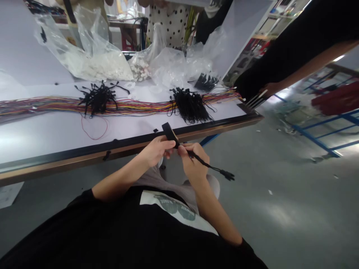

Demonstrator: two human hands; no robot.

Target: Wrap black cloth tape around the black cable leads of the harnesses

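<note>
My left hand is closed around a black tape roll, held just below the table's front edge. My right hand pinches a black wrapped cable that runs down to the right and ends in a small black connector. The two hands meet where the tape joins the cable. On the white table lie a long band of coloured wires and two heaps of black cables.
Clear plastic bags with white parts sit at the table's back. A loose red wire loop lies on the tabletop. Another person's arm in a black sleeve reaches in at the right. A person in a dotted top stands behind. Grey floor lies to the right.
</note>
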